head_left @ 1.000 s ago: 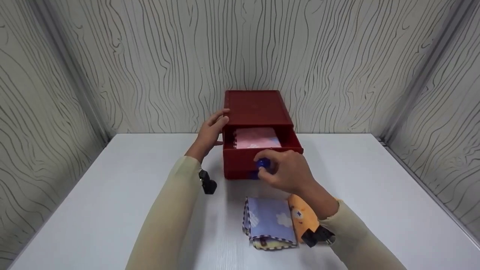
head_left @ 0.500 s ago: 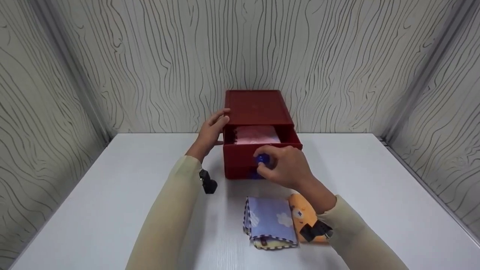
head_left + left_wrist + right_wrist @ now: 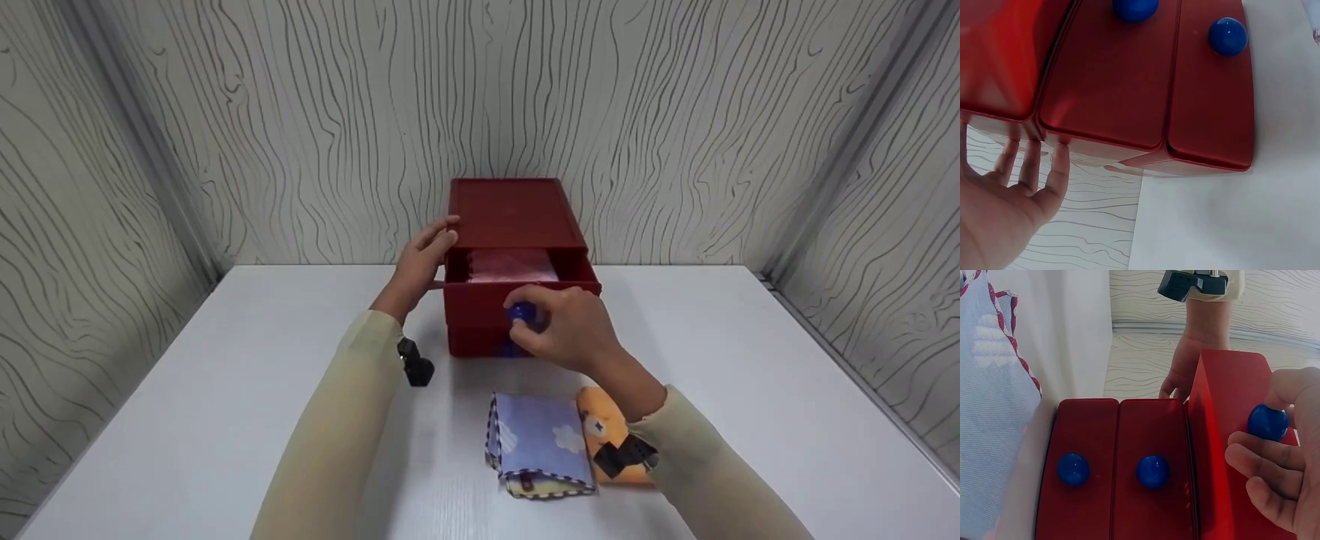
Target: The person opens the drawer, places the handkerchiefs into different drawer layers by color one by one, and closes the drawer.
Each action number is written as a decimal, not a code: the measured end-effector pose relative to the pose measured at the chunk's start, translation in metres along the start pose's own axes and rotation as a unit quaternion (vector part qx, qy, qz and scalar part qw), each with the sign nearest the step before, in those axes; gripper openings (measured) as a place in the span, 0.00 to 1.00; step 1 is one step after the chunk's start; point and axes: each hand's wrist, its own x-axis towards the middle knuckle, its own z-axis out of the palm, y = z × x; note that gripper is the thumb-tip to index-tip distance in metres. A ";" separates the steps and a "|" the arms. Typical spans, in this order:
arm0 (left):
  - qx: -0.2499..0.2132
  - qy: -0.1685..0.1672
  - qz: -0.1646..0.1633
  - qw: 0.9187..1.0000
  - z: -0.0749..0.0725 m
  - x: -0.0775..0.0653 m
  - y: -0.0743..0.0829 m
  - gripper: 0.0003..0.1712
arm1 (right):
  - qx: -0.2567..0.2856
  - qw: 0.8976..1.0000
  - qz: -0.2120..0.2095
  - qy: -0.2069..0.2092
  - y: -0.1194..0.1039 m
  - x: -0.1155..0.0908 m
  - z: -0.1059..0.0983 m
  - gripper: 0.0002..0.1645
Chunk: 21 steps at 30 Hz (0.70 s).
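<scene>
A dark red drawer cabinet [image 3: 517,214] stands against the back wall. Its top drawer [image 3: 474,306] is partly pulled out, and a folded pink cloth [image 3: 514,265] lies inside. My right hand [image 3: 574,326] pinches that drawer's blue knob [image 3: 1268,422] between thumb and index finger; the other fingers lie along the drawer front in the right wrist view. On the cabinet's left side rests my left hand [image 3: 416,270], its extended fingertips [image 3: 1060,160] against the side wall. Two lower drawers, each with a blue knob [image 3: 1228,36], are closed.
In front of the cabinet, a folded blue cloth [image 3: 544,435] with cloud shapes and a checked edge lies on the white table [image 3: 285,337]. Beside it is an orange cloth [image 3: 604,412], partly covered by the right wrist camera. Wood-patterned walls [image 3: 360,112] enclose the table.
The top drawer has slid a little back into the cabinet, with my right hand moving along on the knob. Less of the pink cloth shows. My left hand has stayed in place.
</scene>
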 end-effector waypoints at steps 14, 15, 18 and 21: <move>-0.012 0.004 0.005 1.000 0.001 0.002 -0.003 0.24 | 0.001 1.000 0.006 0.007 0.001 0.003 0.002 0.10; -0.010 0.004 0.004 1.000 0.001 0.002 -0.003 0.24 | -0.001 1.000 0.005 0.007 0.001 0.003 0.002 0.10; -0.006 0.010 0.002 1.000 0.001 0.002 -0.004 0.24 | -0.004 1.000 0.005 0.005 0.003 0.004 0.003 0.10; -0.008 0.012 0.002 1.000 0.001 0.003 -0.004 0.24 | -0.003 1.000 0.007 0.005 0.004 0.004 0.004 0.10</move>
